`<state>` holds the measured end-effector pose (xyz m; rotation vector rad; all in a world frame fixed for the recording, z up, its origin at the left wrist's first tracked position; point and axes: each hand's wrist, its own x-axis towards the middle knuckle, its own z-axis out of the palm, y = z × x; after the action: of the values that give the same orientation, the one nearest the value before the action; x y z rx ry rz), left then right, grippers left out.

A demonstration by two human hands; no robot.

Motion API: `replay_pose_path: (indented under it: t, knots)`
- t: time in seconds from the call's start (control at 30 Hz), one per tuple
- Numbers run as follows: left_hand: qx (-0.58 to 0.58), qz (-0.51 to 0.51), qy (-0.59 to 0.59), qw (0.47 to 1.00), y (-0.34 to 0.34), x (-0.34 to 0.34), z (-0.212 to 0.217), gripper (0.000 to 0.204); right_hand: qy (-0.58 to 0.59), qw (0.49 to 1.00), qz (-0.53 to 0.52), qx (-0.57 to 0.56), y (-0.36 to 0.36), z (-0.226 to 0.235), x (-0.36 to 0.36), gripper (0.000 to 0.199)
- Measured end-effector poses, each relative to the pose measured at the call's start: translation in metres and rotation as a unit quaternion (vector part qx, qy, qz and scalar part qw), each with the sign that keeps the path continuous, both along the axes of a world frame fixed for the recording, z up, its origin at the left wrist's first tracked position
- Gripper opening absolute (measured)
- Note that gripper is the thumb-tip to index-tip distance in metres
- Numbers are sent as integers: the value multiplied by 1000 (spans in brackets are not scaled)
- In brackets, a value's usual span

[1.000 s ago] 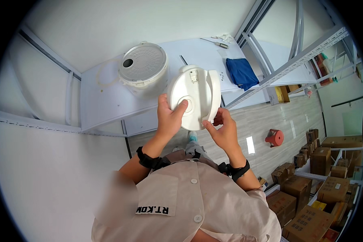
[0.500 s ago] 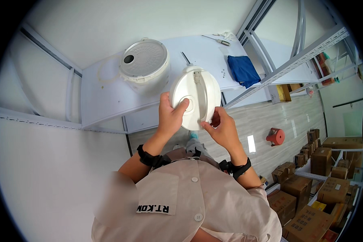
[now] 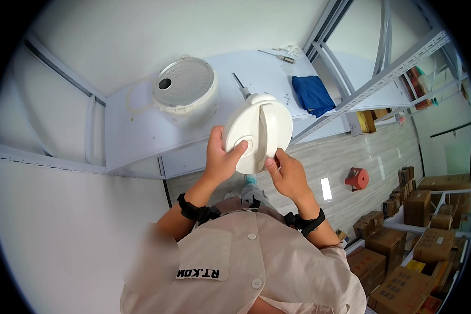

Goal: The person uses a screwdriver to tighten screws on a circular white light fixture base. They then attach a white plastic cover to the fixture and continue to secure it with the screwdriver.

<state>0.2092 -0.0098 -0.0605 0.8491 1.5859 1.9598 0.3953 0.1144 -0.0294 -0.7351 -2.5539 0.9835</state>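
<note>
Both my hands hold a white round lid (image 3: 251, 123) with a raised bar-shaped handle across it, up in front of the table's near edge. My left hand (image 3: 222, 159) grips its left side, the thumb pressed on a round raised part. At the lower right rim, my right hand (image 3: 290, 175) pinches the near end of the handle between thumb and fingers. Just beyond the lid lies a screwdriver (image 3: 242, 86), its near part hidden behind the lid. Several tiny screw-like bits (image 3: 287, 98) lie to its right.
A white bucket (image 3: 186, 86) with a grey, holed cover stands at the left on the white table (image 3: 131, 133). A folded blue cloth (image 3: 313, 95) and another screwdriver (image 3: 285, 58) lie further right. Metal shelf posts, a red stool (image 3: 357, 179) and cardboard boxes (image 3: 384, 242) are at right.
The lid has tipped and turned slightly, moving a little right and nearer me. Both hands keep their grip, and more of the screwdriver behind it shows.
</note>
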Motion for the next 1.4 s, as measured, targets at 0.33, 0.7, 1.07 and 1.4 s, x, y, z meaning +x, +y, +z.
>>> replay_pose_path:
  t: [0.33,0.7,1.07,1.4]
  knots:
    - [16,-71,-19,997,-9,-8,-4,39,86,985,-90,120,12,23,0,72]
    - [-57,-203,-46,977,-37,-30,-15,39,115,985,117,-62,26,32,2,126]
    - [-236,-130,25,963,-29,-24,11,35,43,990,112,67,-8,8,-7,123]
    - [-184,-174,22,967,-20,-14,20,38,129,987,-4,-99,9,-8,-13,48]
